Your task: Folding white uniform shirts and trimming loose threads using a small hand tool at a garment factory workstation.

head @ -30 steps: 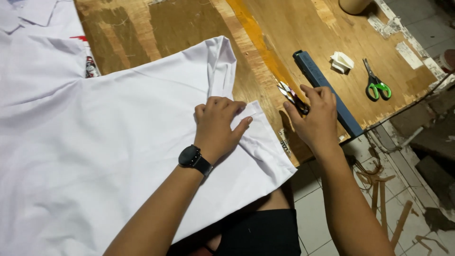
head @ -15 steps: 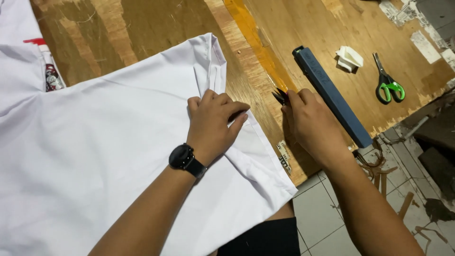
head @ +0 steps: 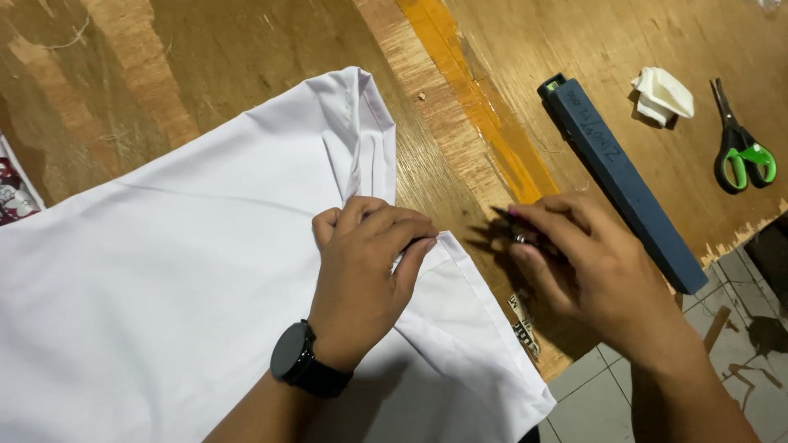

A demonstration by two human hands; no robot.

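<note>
A large white cloth (head: 164, 287) lies spread over a wooden table (head: 246, 66). My left hand (head: 361, 271), with a black watch (head: 295, 361) on the wrist, pinches a fold at the cloth's right hem. Just to the right, my right hand (head: 591, 271) is closed around small dark thread snips (head: 507, 220). Their tips point left toward the hem, a short way from my left fingers. Most of the snips are hidden in my palm.
A long blue bar (head: 624, 176) lies diagonally beside my right hand. Beyond it are a folded white scrap (head: 663, 94) and green-handled scissors (head: 743, 152). The table's edge runs at the lower right, with tiled floor (head: 591, 402) below. A printed patch (head: 12, 193) shows at the far left.
My right hand has moved left and down with the snips, closer to the hem. My left hand keeps its pinch on the cloth. The view has drawn nearer.
</note>
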